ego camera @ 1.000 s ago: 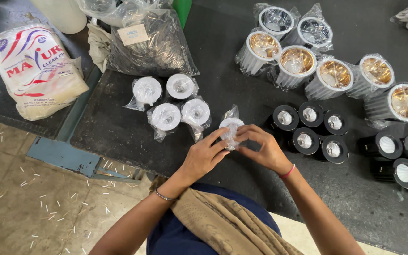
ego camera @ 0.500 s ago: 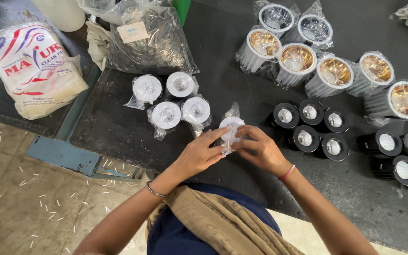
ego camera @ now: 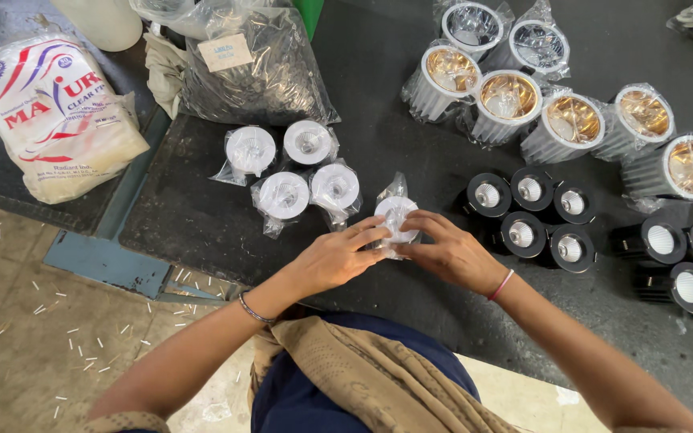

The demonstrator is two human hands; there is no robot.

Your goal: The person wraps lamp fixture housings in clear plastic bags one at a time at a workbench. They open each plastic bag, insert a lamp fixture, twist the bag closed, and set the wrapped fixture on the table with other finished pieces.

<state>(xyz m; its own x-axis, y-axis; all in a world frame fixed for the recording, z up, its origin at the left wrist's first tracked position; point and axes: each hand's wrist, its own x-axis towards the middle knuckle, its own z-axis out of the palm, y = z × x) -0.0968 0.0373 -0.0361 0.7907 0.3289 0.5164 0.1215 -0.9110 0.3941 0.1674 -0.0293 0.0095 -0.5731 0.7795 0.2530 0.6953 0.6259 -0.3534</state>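
Observation:
My left hand (ego camera: 337, 256) and my right hand (ego camera: 452, 252) meet on a small round white light fitting in a clear plastic bag (ego camera: 395, 215), gripping it from both sides just above the dark table (ego camera: 202, 224). Left of it lie several bagged white fittings (ego camera: 308, 172) of the same kind in a cluster. To the right stand several unwrapped black fittings with round lenses (ego camera: 528, 216).
Several larger silver fittings with gold reflectors in bags (ego camera: 563, 112) stand at the back right. More black fittings (ego camera: 687, 256) are at the right edge. A big clear bag of dark parts (ego camera: 250, 68) and a white printed sack (ego camera: 58, 112) lie at the back left.
Both hands stay on the bagged white fitting; my fingers have shifted slightly around it. Nothing else has moved.

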